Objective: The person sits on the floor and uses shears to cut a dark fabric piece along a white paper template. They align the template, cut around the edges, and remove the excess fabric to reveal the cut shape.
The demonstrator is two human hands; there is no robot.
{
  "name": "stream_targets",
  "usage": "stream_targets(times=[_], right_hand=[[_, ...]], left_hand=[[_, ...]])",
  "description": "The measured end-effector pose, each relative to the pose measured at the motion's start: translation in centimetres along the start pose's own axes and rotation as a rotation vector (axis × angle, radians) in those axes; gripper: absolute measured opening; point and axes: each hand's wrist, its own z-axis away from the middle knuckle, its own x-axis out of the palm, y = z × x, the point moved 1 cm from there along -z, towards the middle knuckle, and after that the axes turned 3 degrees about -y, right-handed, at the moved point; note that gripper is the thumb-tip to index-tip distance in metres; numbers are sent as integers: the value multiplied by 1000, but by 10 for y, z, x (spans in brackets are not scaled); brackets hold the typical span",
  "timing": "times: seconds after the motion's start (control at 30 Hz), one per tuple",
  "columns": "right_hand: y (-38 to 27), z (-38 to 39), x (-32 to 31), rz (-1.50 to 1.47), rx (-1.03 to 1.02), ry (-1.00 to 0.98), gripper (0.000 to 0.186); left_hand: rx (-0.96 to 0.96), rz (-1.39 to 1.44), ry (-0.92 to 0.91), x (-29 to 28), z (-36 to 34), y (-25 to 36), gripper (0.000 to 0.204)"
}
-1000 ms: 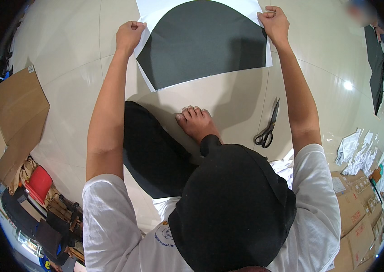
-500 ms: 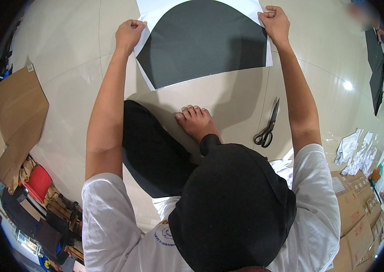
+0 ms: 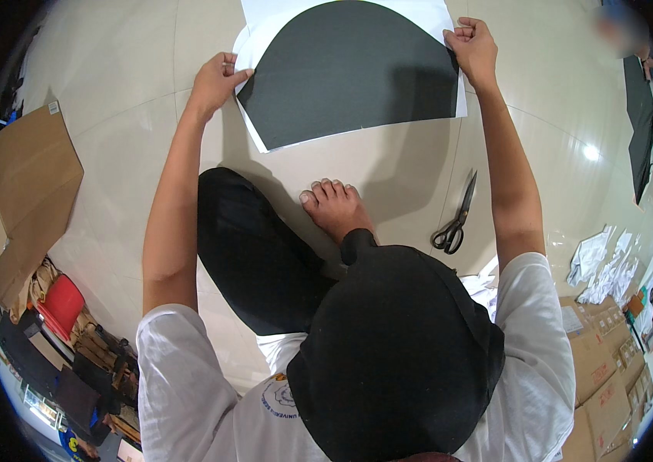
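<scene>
A flat black piece with a rounded far edge lies on a larger white sheet on the floor; whether they are paper or cloth, I cannot tell. At the left corner, my left hand has its thumb stretched over the edge of the black piece, its fingers apart from the thumb. My right hand pinches the right edge of the white sheet between thumb and index finger, the other fingers loosely raised. Black-handled scissors lie on the floor near my right forearm, blades pointing away.
My bare foot rests below the sheets. Brown cardboard and a red object are at left. White scraps and cardboard boxes lie at right; dark cloth lies farther off, near another person.
My left hand has moved slightly nearer and its thumb has parted from the fingers. My right hand has come a little nearer too. The sheets have shifted slightly right.
</scene>
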Motion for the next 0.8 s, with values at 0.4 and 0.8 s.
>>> stream_targets(times=[0.4, 0.8], right_hand=[[0, 36, -11, 101, 44, -60, 62], [1, 54, -18, 41, 85, -54, 51]], left_hand=[[-188, 293, -190, 11, 79, -17, 28], [-250, 331, -265, 16, 86, -21, 30]])
